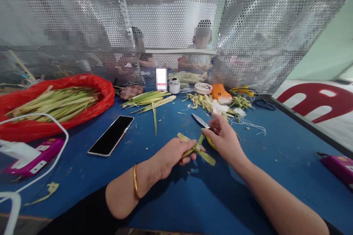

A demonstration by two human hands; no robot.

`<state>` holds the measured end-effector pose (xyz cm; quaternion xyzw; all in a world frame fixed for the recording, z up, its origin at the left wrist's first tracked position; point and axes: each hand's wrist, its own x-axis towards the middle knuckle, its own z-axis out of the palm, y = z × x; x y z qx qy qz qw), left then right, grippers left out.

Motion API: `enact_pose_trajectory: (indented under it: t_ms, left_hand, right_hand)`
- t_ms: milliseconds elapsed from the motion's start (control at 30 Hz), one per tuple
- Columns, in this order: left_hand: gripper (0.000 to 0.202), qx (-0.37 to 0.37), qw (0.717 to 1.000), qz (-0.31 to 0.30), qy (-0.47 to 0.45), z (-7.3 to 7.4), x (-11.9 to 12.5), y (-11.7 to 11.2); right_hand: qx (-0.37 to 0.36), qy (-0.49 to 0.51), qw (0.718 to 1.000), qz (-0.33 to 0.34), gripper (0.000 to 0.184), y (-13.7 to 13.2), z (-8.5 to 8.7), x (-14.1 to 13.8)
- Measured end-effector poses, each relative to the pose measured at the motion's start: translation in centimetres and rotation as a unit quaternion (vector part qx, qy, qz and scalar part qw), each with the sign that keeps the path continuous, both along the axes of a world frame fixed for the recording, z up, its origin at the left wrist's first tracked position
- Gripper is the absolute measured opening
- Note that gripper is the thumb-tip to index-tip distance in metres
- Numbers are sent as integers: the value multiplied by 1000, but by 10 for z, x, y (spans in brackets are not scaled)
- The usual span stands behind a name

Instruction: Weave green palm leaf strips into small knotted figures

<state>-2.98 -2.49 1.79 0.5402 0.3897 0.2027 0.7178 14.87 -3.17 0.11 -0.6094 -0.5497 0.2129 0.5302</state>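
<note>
Thumb and fingers of the left hand (176, 150) pressed together on a small crossed fold of flat, pale-green leaf strip (198, 147), held just above the blue bench (91, 183), in front of the body. On that wrist, a smooth gold-coloured bangle (135, 181). Right hand (224, 139) at the fold's upper end, thumb tip against the leaf, other fingers loosely curled; impossible to tell whether in a closed pinch. Just behind the right hand and partly hidden by it, scissors with pointed silvery blades (199, 120) and yellow handle.

Farther out, near the left forearm, a dark-screened flat phone (111, 136). Beyond the hands, one loose green leaf strip (154, 119) beside a bundle of long yellow-green leaves (154, 99). To the right of these, a tangled heap of pale leaf scraps (201, 101), an orange-and-white packet (220, 93) and loose white threads (255, 125). Far left, a red plastic bag (107, 90), rolled open around more long leaves (55, 102), with a magenta power strip (53, 148) in front. Across the back, a perforated silver metal screen (176, 14), with people dimly visible through the holes.
</note>
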Motion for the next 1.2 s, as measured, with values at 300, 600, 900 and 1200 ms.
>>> enact_pose_trajectory:
  t_ms: [300, 600, 900, 1200]
  left_hand:
    - [40, 68, 990, -123, 33, 4, -1, -4]
    - [35, 76, 988, -117, 71, -3, 4, -4]
    - [40, 88, 976, -167, 111, 6, 6, -9]
    - [47, 21, 986, -156, 59, -1, 5, -8]
  right_hand:
    - [-136, -7, 948, 287, 18, -17, 24, -10]
    - [-132, 73, 953, 261, 12, -20, 20, -19]
    - [-97, 106, 972, 185, 10, -22, 7, -30]
    - [-92, 142, 968, 183, 13, -22, 10, -31]
